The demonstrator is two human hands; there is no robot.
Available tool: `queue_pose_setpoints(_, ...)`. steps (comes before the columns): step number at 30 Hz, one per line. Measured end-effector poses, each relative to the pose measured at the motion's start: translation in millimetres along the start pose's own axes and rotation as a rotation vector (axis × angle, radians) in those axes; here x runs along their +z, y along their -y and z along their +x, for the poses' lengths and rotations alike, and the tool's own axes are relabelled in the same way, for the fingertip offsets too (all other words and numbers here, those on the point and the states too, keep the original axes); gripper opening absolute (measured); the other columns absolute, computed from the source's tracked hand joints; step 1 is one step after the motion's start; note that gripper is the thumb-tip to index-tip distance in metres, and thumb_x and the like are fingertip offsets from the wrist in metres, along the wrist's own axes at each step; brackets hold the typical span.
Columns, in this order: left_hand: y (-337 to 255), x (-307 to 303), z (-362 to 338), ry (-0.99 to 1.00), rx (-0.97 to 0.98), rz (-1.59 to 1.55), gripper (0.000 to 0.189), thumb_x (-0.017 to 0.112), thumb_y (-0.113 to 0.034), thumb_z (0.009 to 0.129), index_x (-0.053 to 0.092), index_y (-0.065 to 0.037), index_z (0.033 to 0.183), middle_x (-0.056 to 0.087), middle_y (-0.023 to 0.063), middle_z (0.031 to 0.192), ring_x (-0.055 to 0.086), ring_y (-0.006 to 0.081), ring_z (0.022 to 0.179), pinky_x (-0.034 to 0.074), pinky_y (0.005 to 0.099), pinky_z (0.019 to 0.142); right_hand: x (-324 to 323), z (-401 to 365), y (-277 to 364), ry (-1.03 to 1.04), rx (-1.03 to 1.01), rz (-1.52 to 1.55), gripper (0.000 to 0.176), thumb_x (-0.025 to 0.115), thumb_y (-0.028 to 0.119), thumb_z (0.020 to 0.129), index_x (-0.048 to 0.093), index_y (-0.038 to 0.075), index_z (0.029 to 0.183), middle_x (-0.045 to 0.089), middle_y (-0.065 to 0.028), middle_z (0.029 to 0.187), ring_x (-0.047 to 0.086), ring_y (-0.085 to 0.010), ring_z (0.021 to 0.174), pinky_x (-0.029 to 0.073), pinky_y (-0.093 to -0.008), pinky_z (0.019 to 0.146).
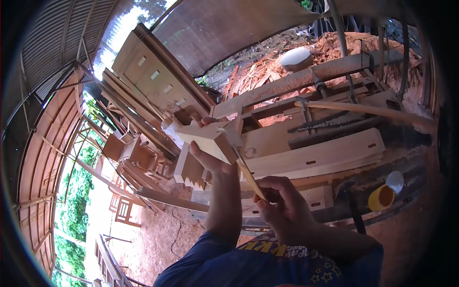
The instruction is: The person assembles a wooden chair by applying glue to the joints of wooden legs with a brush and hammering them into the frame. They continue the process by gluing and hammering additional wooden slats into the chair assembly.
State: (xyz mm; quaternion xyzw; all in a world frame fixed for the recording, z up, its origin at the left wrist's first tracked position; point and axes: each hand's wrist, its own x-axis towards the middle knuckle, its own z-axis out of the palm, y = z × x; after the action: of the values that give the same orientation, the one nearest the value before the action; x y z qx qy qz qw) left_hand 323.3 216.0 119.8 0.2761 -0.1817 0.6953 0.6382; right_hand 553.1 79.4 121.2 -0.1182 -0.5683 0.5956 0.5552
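Observation:
My left hand (213,162) grips a pale wooden block (203,138) raised over the workbench, thumb along its near side and fingertips showing over the far edge. In my right hand (286,204) is a slim stick-like tool (248,176), pinched between thumb and fingers. Its yellowish shaft slants up to the left, and its narrow upper end overlaps the block's right end; the kind of tool is unclear. Just below the block lies a stack of wooden pieces with notched ends (190,172). Long pale boards with slots (315,158) lie to the right.
On the bench's right side are a hammer (355,208), a yellow cup (381,197) and a white round lid or cup (395,182). A curved wooden strip (363,108) crosses the clamps behind. Tall wooden panels (158,71) lean at the back left, with wooden furniture (138,153) below.

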Motion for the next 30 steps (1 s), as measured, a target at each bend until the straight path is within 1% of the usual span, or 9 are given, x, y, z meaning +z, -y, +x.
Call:
queue_pose_setpoints(6, 1.1, 4.2, 0.8, 0.026, -0.014, 0.172, 0.057, 0.075, -0.029, 0.086, 0.053, -0.012, 0.136, 0.06, 0.006, 0.125, 0.057, 0.0239, 0.125, 0.046, 0.0559, 0.113, -4.7, -8.7, -2.3, -0.02, 0.017, 0.025, 0.034, 0.053, -0.001, 0.103, 0.046, -0.002, 0.136, 0.06, -0.0111, 0.109, 0.061, -0.0109, 0.096, 0.058, -0.0266, 0.074)
queue_pose_setpoints(12, -1.8, 1.0, 3.9, 0.0, 0.083, 0.269, 0.058, 0.076, -0.028, 0.084, 0.053, -0.015, 0.136, 0.061, 0.0049, 0.119, 0.057, 0.0224, 0.122, 0.046, 0.0556, 0.113, -9.7, -15.6, -4.9, -0.154, 0.159, 0.106, 0.034, 0.054, 0.002, 0.103, 0.045, 0.0, 0.136, 0.06, -0.0102, 0.11, 0.06, -0.012, 0.1, 0.053, -0.0284, 0.082)
queue_pose_setpoints(15, -2.8, 3.0, 5.6, 0.011, 0.108, 0.244, 0.059, 0.076, -0.027, 0.083, 0.053, -0.015, 0.136, 0.062, 0.0046, 0.117, 0.057, 0.0218, 0.123, 0.046, 0.0551, 0.113, -12.8, -17.2, -6.0, -0.022, 0.161, -0.013, 0.035, 0.054, 0.004, 0.103, 0.044, 0.0, 0.136, 0.06, -0.01, 0.108, 0.059, -0.0112, 0.098, 0.052, -0.0273, 0.08)
queue_pose_setpoints(21, -11.1, 8.4, 5.0, -0.057, 0.089, 0.347, 0.07, 0.075, -0.024, 0.08, 0.05, -0.015, 0.144, 0.066, 0.0083, 0.11, 0.063, 0.0262, 0.115, 0.05, 0.0536, 0.109, -20.3, -24.4, -8.5, -0.084, 0.044, 0.123, 0.032, 0.056, 0.006, 0.103, 0.045, 0.002, 0.133, 0.059, -0.0098, 0.103, 0.057, -0.0093, 0.08, 0.051, -0.0253, 0.068)
queue_pose_setpoints(22, -7.8, 15.4, 2.9, -0.084, 0.106, 0.417, 0.08, 0.075, -0.024, 0.076, 0.045, -0.014, 0.15, 0.067, 0.0113, 0.106, 0.066, 0.0294, 0.109, 0.053, 0.0516, 0.104, -23.9, -23.9, -3.5, -0.155, 0.077, 0.164, 0.032, 0.058, 0.01, 0.103, 0.045, 0.003, 0.132, 0.059, -0.0099, 0.102, 0.056, -0.0088, 0.076, 0.049, -0.0239, 0.064)
queue_pose_setpoints(25, -22.9, 11.3, -6.6, -0.012, 0.038, 0.474, 0.087, 0.076, -0.027, 0.074, 0.042, -0.014, 0.153, 0.067, 0.014, 0.106, 0.067, 0.0314, 0.105, 0.056, 0.0511, 0.097, -44.7, -25.4, 6.2, -0.27, 0.04, 0.016, 0.032, 0.06, 0.013, 0.103, 0.048, 0.002, 0.13, 0.06, -0.0097, 0.103, 0.057, -0.0094, 0.079, 0.048, -0.023, 0.066)
queue_pose_setpoints(26, -33.2, 7.7, -12.0, -0.008, -0.045, 0.574, 0.092, 0.076, -0.031, 0.072, 0.039, -0.014, 0.155, 0.067, 0.0155, 0.107, 0.066, 0.033, 0.103, 0.058, 0.05, 0.089, -57.9, -29.4, 4.0, -0.294, 0.016, -0.123, 0.031, 0.061, 0.012, 0.102, 0.049, 0.001, 0.129, 0.06, -0.0094, 0.103, 0.057, -0.0096, 0.08, 0.048, -0.0226, 0.067)
queue_pose_setpoints(28, -48.2, 6.2, -12.5, -0.065, 0.007, 0.714, 0.087, 0.074, -0.034, 0.075, 0.042, -0.015, 0.153, 0.066, 0.015, 0.103, 0.066, 0.0334, 0.098, 0.057, 0.0484, 0.084, -82.6, -45.1, -3.6, -0.33, 0.021, -0.337, 0.031, 0.063, 0.011, 0.101, 0.052, 0.0, 0.128, 0.061, -0.0089, 0.103, 0.057, -0.0098, 0.081, 0.047, -0.022, 0.068)
queue_pose_setpoints(30, -70.0, 4.2, -9.1, -0.275, 0.015, 0.7, 0.065, 0.063, -0.044, 0.088, 0.045, -0.024, 0.147, 0.057, 0.0091, 0.093, 0.061, 0.0257, 0.086, 0.055, 0.0461, 0.078, -95.4, -58.8, -4.3, -0.374, 0.066, -0.436, 0.031, 0.064, 0.01, 0.1, 0.055, -0.002, 0.127, 0.061, -0.0085, 0.103, 0.056, -0.01, 0.083, 0.046, -0.0218, 0.07)
